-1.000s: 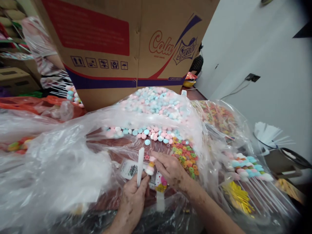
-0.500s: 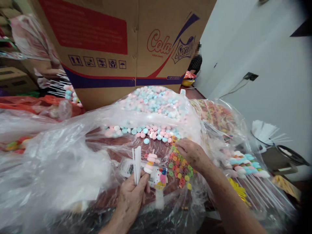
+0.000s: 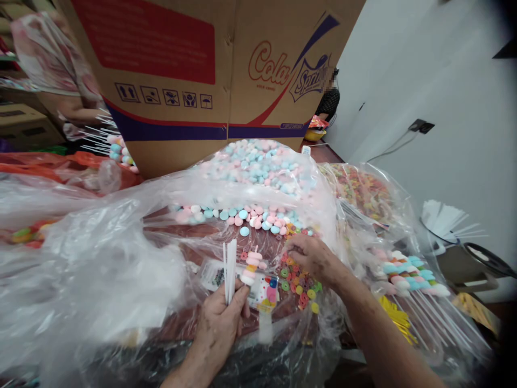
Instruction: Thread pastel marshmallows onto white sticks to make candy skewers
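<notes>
My left hand point(image 3: 220, 323) is closed around a bunch of white sticks point(image 3: 229, 265) and one stick threaded with pink and white candy pieces point(image 3: 251, 267). My right hand point(image 3: 313, 257) rests with curled fingers on a pile of small coloured ring candies point(image 3: 298, 277), pinching among them; what it holds is too small to make out. Behind the rings lies a heap of pink, blue and white round candies point(image 3: 250, 215) on clear plastic sheeting point(image 3: 113, 264).
A large cardboard box point(image 3: 202, 75) stands just behind the candy. Finished candy sticks point(image 3: 407, 272) lie at the right in plastic, beside yellow ties point(image 3: 393, 318) and a dark container holding white sticks point(image 3: 444, 221). Another person point(image 3: 52, 64) works at far left.
My right hand left the threaded stick and moved right onto the ring candies, then shifted slightly back left. The left hand keeps holding the sticks.
</notes>
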`<state>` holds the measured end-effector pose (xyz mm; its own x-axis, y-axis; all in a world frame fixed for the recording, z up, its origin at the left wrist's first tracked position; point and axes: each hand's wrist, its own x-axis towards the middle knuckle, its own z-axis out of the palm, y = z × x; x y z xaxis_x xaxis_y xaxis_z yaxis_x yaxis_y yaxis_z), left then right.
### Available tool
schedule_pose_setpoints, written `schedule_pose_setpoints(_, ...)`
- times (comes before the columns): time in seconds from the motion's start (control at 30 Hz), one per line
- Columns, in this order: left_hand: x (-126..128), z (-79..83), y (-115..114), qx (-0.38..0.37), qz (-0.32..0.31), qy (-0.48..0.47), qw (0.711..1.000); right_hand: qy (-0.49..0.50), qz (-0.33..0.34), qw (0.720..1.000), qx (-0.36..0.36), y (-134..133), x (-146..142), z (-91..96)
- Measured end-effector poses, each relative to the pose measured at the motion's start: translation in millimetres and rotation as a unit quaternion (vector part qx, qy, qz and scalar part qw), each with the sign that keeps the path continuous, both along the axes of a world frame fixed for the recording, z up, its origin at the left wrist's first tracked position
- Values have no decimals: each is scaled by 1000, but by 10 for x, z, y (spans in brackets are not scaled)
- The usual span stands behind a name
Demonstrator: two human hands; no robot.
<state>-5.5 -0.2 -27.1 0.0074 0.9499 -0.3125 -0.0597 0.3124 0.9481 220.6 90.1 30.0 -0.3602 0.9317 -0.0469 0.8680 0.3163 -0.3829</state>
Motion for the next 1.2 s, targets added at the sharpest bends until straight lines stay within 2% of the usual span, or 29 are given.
schedule_pose_setpoints(0.13,8,0,3,1,6,5,1000,13,26,999,-35,-18,-62,46)
schedule_pose_setpoints(0.43,11,-20,-2,-3,10,-5,1000,-56,37,997,-32,-116,-62,104)
schedule_pose_setpoints(0.6,-6,14,-4,1,4,-2,1000,-142,28,989,1,-148,-12,-103)
schedule_pose_setpoints(0.77,6,25,-2,2,6,0,1000,-145,37,986,71,-232,-3,-246)
schedule_pose_setpoints(0.87,15,15,-1,-5,14,-8,1000,-145,23,986,78,-277,-11,-206)
schedule_pose_setpoints(1.0,14,33,-2,-1,11,-5,1000,-148,20,987,51,-305,-5,-134)
schedule_pose_setpoints(1.2,10,61,-7,7,3,1,1000,-163,10,985,49,-339,-55,-125)
